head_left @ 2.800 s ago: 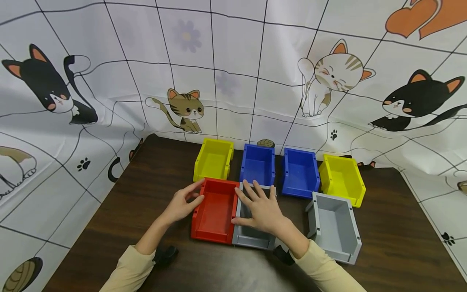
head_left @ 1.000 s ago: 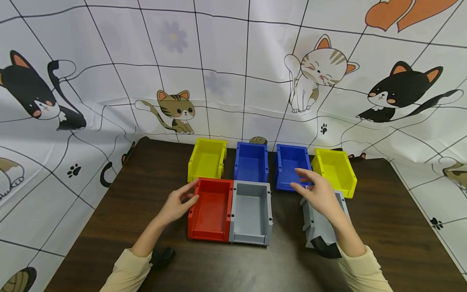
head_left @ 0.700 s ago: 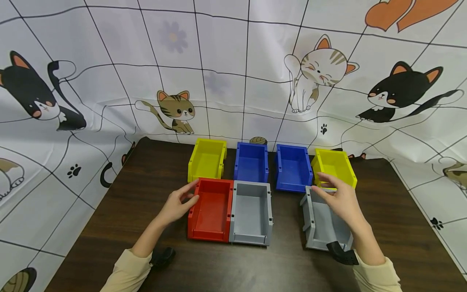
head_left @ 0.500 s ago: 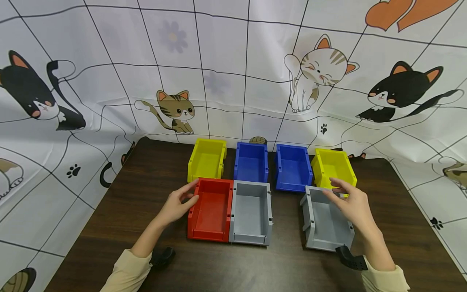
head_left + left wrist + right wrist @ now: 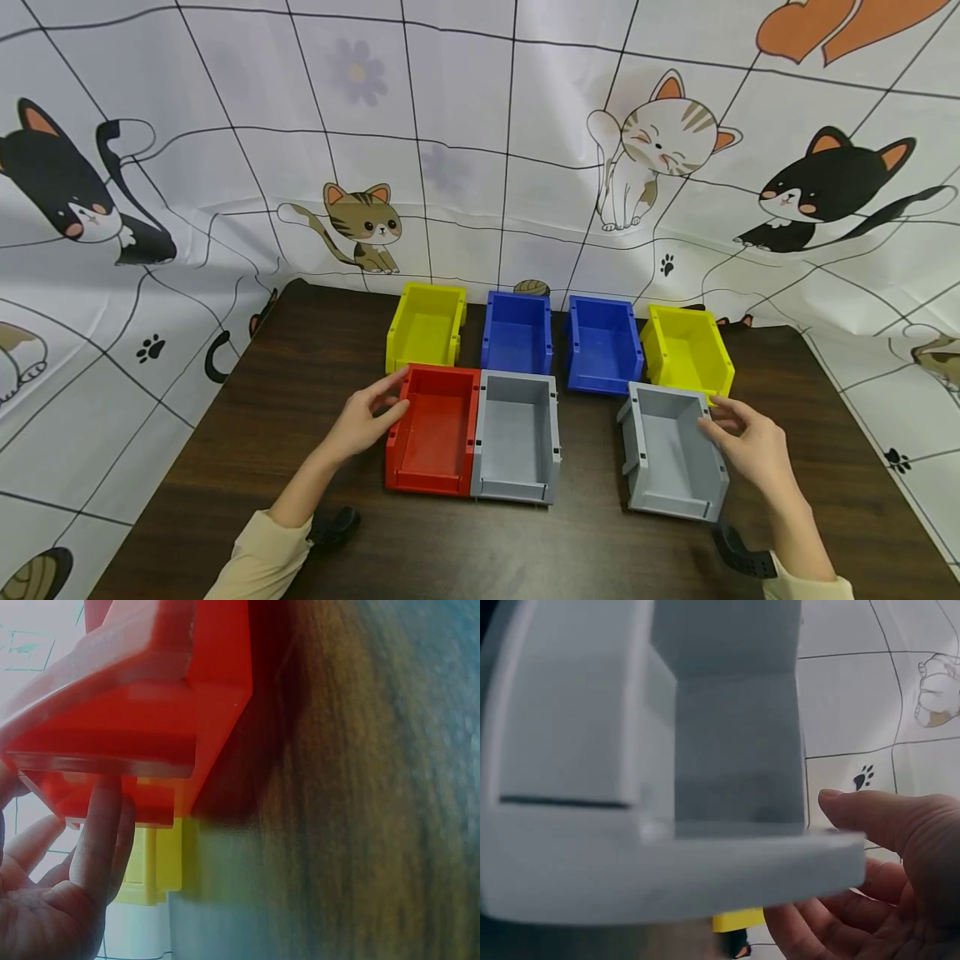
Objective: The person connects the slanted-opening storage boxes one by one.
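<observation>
In the head view, a red open-front storage bin point(image 5: 435, 425) stands tight against a grey bin point(image 5: 517, 433). My left hand point(image 5: 365, 421) holds the red bin's left side by the rim; in the left wrist view its fingers point(image 5: 101, 832) reach up under the ledge of the red side wall point(image 5: 172, 742). My right hand point(image 5: 753, 442) is at the right wall of another grey bin point(image 5: 667, 450). In the right wrist view the thumb point(image 5: 855, 810) is above that wall and the other fingers below it, spread apart. Firm contact there is unclear.
Behind stand a yellow bin point(image 5: 427, 325), a blue bin point(image 5: 517, 333), a second blue bin point(image 5: 603, 346) and another yellow bin point(image 5: 688, 350) on the dark wooden table point(image 5: 300, 358). A cat-print cloth point(image 5: 480, 183) hangs behind the table.
My right hand has left the middle grey bin and moved right, past the blue bin, down to the right grey bin's outer rim. My left hand stays on the red bin.
</observation>
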`<action>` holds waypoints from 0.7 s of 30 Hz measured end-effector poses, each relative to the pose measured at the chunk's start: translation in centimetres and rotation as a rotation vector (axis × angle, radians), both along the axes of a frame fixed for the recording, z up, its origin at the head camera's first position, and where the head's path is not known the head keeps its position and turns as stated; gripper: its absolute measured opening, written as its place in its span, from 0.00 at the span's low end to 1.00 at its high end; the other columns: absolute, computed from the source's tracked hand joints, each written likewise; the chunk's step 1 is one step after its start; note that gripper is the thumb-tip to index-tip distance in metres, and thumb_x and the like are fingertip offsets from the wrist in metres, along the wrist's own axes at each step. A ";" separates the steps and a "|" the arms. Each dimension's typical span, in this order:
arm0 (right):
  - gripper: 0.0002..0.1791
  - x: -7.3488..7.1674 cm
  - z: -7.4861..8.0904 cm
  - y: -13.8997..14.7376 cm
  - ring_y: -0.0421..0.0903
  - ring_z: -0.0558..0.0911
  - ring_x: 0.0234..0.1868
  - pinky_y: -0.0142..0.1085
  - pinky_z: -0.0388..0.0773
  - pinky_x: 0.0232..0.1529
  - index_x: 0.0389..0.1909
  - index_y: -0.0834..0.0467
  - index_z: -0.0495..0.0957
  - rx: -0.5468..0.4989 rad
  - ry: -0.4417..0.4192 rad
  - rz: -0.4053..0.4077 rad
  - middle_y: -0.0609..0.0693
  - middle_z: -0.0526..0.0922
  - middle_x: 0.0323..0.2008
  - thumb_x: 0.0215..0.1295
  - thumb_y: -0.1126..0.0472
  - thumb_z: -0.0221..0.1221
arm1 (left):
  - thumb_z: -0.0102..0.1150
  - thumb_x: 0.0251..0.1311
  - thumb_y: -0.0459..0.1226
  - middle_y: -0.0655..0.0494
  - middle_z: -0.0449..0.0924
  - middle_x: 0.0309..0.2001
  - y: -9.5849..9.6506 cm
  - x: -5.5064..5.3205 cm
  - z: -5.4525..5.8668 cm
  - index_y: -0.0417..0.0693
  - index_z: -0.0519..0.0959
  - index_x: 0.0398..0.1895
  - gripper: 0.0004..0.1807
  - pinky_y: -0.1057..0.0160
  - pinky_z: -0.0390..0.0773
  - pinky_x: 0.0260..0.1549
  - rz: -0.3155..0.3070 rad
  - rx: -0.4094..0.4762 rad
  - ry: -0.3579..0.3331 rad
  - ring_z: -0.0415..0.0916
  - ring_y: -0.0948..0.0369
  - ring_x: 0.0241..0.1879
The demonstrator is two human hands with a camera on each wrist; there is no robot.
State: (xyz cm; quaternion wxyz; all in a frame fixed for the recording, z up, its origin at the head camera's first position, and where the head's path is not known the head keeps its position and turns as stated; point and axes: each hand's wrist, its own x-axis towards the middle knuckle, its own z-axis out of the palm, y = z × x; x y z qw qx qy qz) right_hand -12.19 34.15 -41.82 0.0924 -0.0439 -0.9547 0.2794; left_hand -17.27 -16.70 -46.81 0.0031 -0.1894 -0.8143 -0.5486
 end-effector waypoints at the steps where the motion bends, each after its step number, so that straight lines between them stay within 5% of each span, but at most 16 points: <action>1: 0.25 0.1 -0.1 0.1 0.39 0.79 0.31 0.30 0.70 0.25 0.52 0.70 0.74 -0.005 -0.015 0.000 0.64 0.83 0.38 0.60 0.57 0.63 | 0.57 0.60 0.28 0.36 0.67 0.62 0.0 0.0 0.0 0.35 0.65 0.65 0.29 0.67 0.77 0.38 0.000 -0.003 0.003 0.76 0.55 0.40; 4: 0.24 0.1 -0.5 0.4 0.30 0.74 0.27 0.29 0.71 0.24 0.51 0.70 0.75 -0.019 -0.054 -0.008 0.63 0.83 0.37 0.61 0.55 0.62 | 0.58 0.60 0.28 0.36 0.67 0.61 0.0 0.0 -0.1 0.34 0.65 0.65 0.28 0.67 0.77 0.40 0.006 -0.006 0.013 0.76 0.54 0.40; 12: 0.27 -0.1 -0.7 0.4 0.55 0.80 0.32 0.33 0.73 0.23 0.50 0.75 0.74 -0.038 -0.139 -0.032 0.66 0.83 0.35 0.62 0.54 0.60 | 0.58 0.59 0.28 0.36 0.67 0.62 0.0 -0.1 -0.2 0.34 0.66 0.64 0.28 0.68 0.76 0.44 0.012 -0.011 0.029 0.76 0.55 0.40; 21: 0.24 0.0 -0.4 0.1 0.37 0.75 0.23 0.30 0.71 0.20 0.48 0.75 0.76 -0.078 -0.141 -0.071 0.62 0.84 0.30 0.59 0.59 0.61 | 0.58 0.60 0.28 0.37 0.66 0.62 -0.1 -0.1 -0.2 0.34 0.65 0.65 0.29 0.71 0.74 0.44 0.005 -0.005 0.006 0.76 0.54 0.40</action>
